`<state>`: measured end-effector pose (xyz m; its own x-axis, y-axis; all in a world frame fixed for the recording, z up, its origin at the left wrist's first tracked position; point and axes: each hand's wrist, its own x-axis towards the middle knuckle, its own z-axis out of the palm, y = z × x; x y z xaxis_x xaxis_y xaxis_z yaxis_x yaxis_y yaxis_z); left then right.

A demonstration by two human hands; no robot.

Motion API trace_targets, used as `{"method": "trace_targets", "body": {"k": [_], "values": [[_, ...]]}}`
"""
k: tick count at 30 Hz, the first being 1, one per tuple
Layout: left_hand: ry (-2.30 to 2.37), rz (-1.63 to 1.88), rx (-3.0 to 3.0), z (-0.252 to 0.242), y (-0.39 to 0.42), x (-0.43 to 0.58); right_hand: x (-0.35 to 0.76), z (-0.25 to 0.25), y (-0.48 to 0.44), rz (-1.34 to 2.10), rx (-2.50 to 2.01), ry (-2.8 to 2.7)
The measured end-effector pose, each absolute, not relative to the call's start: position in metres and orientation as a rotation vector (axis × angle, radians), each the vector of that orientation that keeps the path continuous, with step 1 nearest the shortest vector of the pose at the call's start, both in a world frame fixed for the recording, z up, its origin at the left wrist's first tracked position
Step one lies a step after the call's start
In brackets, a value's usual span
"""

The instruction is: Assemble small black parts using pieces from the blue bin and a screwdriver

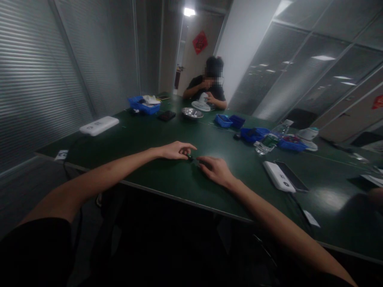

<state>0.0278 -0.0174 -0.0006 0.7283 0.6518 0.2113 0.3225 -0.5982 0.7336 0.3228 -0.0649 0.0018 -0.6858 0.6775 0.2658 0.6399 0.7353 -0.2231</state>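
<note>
Reaching over a smooth, dark green tabletop (pixel 155 176) with a pale edge: two bare hands. Left hand (pixel 176 150): index finger extended, thumb and curled fingers at a small, dark, blurred piece (pixel 190 157), near the table's near edge; whether pinched or merely touched, cannot tell. Right hand (pixel 216 169): fingers loosely bent, tips just right of that piece; any hold, cannot tell. Left: one white, rounded oblong plastic block (pixel 99 125). Right: a clear plastic bottle with green label (pixel 271 139); a flat, dark, glossy slab (pixel 291 175). Far: a round, shiny metal bowl (pixel 187 113); an open-topped blue plastic bin (pixel 152 109), holding white items.
</note>
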Motion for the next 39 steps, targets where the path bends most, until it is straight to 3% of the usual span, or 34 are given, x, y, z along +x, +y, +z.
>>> {"method": "trace_targets", "body": {"k": [39], "values": [[0.591,0.617,2.21,-0.007,-0.019,0.037,0.322,0.003,-0.066,0.139,-0.988,-2.645]]}}
